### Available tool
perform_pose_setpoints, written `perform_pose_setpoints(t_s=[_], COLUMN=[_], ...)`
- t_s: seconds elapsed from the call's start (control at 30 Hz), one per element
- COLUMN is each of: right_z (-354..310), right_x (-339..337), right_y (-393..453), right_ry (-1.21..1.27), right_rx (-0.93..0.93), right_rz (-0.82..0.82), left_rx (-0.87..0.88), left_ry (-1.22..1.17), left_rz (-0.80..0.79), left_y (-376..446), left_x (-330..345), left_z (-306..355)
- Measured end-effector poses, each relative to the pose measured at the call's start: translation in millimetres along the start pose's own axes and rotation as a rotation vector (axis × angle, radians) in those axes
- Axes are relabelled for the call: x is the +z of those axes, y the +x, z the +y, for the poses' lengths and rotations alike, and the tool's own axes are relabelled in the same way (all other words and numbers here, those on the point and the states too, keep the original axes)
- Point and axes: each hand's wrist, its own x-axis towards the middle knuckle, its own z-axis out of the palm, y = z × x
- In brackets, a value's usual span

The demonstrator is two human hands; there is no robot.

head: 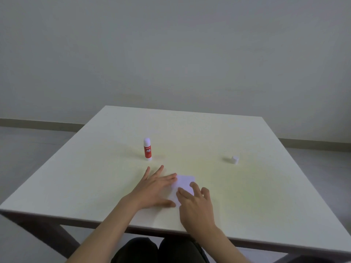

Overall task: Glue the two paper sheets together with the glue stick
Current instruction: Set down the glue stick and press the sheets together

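A person sits at a pale square counter (209, 133), both bare forearms reaching onto it. Near the edge closest to the person lies white paper (185, 182); whether it is one sheet or two stacked cannot be told, as the sheets blur together.

The left hand (153, 188) lies flat, palm down, fingers (160, 170) spread wide and grasping nothing; its inner fingers rest on the left edge of the paper, and its thumb points along the paper's near corner. The right hand (197, 207) covers the near right part of the paper, its fingers slightly bent with the tips pressing down on the sheet; it grips nothing either.

Beyond the paper and to its left, a glue stick (147, 149) stands upright, red label and white top, well apart from both hands. Far to the right of the paper sits a small white cap (235, 160), alone on the counter.

Behind the counter are a plain grey wall (171, 54) and a strip of skirting along the floor (28, 137).
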Motion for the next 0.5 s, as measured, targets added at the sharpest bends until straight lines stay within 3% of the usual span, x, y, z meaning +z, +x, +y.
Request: perform_pose_setpoints(t_s=[0.5], right_z=[1], right_x=[1], right_y=[20], right_ry=[0.089], right_rx=[-0.075], right_rz=[-0.083], left_rx=[-0.006], left_ry=[-0.077], left_rz=[0.032], left_y=[-1], left_x=[2], left_z=[1])
